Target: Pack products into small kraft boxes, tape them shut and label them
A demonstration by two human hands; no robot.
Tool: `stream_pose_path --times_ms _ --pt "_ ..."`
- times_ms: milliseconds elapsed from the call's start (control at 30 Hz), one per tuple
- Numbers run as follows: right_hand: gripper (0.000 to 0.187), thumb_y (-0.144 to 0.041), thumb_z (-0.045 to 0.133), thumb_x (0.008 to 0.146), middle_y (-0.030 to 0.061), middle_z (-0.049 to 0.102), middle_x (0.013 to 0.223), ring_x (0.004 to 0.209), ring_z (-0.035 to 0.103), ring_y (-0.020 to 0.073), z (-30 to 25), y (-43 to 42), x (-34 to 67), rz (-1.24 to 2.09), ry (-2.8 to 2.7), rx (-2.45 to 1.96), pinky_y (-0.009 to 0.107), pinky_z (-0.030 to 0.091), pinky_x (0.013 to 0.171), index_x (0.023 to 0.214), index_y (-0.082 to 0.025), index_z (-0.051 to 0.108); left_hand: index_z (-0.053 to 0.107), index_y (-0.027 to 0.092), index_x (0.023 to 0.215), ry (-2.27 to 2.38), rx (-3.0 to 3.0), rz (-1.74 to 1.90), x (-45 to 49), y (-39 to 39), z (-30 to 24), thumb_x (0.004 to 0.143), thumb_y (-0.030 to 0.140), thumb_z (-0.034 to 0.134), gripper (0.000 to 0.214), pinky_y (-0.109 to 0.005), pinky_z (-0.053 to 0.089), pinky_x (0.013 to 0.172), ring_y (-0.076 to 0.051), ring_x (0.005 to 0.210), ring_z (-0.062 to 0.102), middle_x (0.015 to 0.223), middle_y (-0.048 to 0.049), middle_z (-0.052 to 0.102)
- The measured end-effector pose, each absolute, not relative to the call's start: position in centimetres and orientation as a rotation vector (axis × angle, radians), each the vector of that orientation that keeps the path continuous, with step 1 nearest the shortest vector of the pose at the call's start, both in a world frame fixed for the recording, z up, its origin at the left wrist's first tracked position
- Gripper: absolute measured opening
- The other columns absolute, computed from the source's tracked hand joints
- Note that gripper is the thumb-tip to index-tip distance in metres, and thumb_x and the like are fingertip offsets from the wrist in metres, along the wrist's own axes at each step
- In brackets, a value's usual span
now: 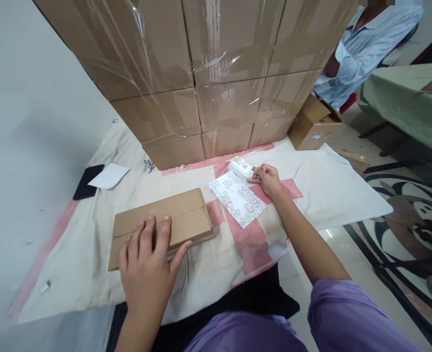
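My left hand (147, 254) lies on a closed, flat brown cardboard box (181, 208), fingers spread over its top and thumb along the near edge. To the right, a white tape dispenser (240, 167) sits on the cloth. At its cutter end my right hand (269, 178) is closed in a pinch, seemingly on the tape; the clear strip itself is hard to make out. Just in front of the dispenser lies a white paper sheet (239, 200) covered with small outlined rectangular shapes, between the box and my right hand.
Stacked, film-wrapped cartons (226, 102) stand behind the work area. A white paper (109, 176) overlaps a black flat object (87, 182) at left. An open carton (313, 124) is at back right, near a person (366, 49) with folded arms. A cream-and-pink cloth (79, 254) covers the surface.
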State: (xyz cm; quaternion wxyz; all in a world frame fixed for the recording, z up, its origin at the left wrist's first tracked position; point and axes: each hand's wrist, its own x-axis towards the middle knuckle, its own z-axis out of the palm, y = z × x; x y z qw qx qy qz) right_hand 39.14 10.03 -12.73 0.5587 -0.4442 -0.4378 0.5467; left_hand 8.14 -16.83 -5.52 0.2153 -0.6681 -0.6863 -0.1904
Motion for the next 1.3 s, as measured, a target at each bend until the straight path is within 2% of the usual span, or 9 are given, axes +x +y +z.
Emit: stream_pose_path --times_ms 200,433,533,667,767,900,1067,1300 --pt "0.056 -0.031 0.086 0.067 -0.0041 0.057 0.067 0.061 0.055 0.0083 -13.4 10.1 39.2 1.314 -0.977 -0.945 0.035 0.07 0.065 0.062 -0.022 0.031 0.058 0.017 0.141 -1.878 -1.845 -0.513 8.2 -16.8 -5.4 0.093 0.054 0.063 0.061 -0.052 0.041 0.105 -0.042 0.13 0.057 0.144 -0.0225 0.059" --pt "0.055 -0.028 0.088 0.065 -0.0037 0.057 0.066 0.061 0.056 0.0088 -13.7 10.3 39.1 1.352 -0.915 -0.886 0.032 0.069 0.061 0.061 -0.021 0.033 0.056 0.018 0.143 -1.885 -1.845 -0.514 8.2 -16.7 -5.4 0.094 0.053 0.062 0.061 -0.052 0.041 0.105 -0.041 0.13 0.057 0.145 -0.022 0.059" --pt "0.057 -0.026 0.089 0.062 -0.0033 0.058 0.066 0.06 0.057 0.0093 -12.8 10.0 39.3 1.395 -0.898 -0.849 0.027 0.065 0.055 0.06 -0.021 0.033 0.056 0.018 0.144 -1.891 -1.848 -0.53 8.3 -16.7 -5.4 0.094 0.052 0.063 0.061 -0.052 0.041 0.106 -0.042 0.131 0.056 0.146 -0.0216 0.058" --pt "0.059 -0.029 0.09 0.065 -0.0034 0.057 0.069 0.062 0.056 0.0095 -9.5 8.0 39.0 1.514 -0.906 -0.748 0.018 0.055 0.044 0.061 -0.02 0.032 0.057 0.018 0.143 -1.909 -1.843 -0.533 8.4 -16.7 -5.3 0.094 0.051 0.064 0.059 -0.052 0.04 0.106 -0.041 0.131 0.056 0.146 -0.0211 0.058" --pt "0.056 -0.036 0.085 0.075 -0.0052 0.053 0.068 0.055 0.052 0.0079 -6.5 5.3 37.1 1.802 -0.971 -0.468 0.018 0.051 0.042 0.063 -0.02 0.033 0.057 0.018 0.142 -1.909 -1.846 -0.512 8.3 -16.7 -5.3 0.094 0.051 0.063 0.059 -0.051 0.041 0.104 -0.041 0.13 0.056 0.144 -0.0212 0.059" --pt "0.055 -0.05 0.071 0.091 -0.0058 0.05 0.064 0.048 0.051 0.0084 -3.6 1.4 32.4 2.192 -0.972 0.259 0.023 0.054 0.044 0.063 -0.02 0.033 0.056 0.019 0.143 -1.894 -1.834 -0.504 8.2 -16.5 -5.5 0.094 0.051 0.063 0.059 -0.051 0.04 0.103 -0.04 0.129 0.056 0.145 -0.0206 0.059" --pt "0.054 -0.061 0.057 0.098 -0.0025 0.055 0.068 0.051 0.057 0.0099 -2.1 -1.9 27.2 2.258 -0.718 0.876 0.022 0.055 0.044 0.067 -0.02 0.038 0.057 0.018 0.143 -1.891 -1.804 -0.52 8.6 -16.0 -5.7 0.094 0.05 0.062 0.058 -0.051 0.04 0.102 -0.04 0.129 0.056 0.143 -0.0207 0.06" --pt "0.047 -0.053 0.044 0.105 0.0006 0.057 0.073 0.056 0.061 0.012 -1.7 -3.8 25.3 2.302 -0.651 1.033 0.023 0.055 0.045 0.071 -0.02 0.04 0.06 0.019 0.141 -1.889 -1.825 -0.573 7.8 -13.8 -5.4 0.096 0.05 0.06 0.054 -0.05 0.04 0.103 -0.038 0.129 0.056 0.144 -0.0186 0.06"
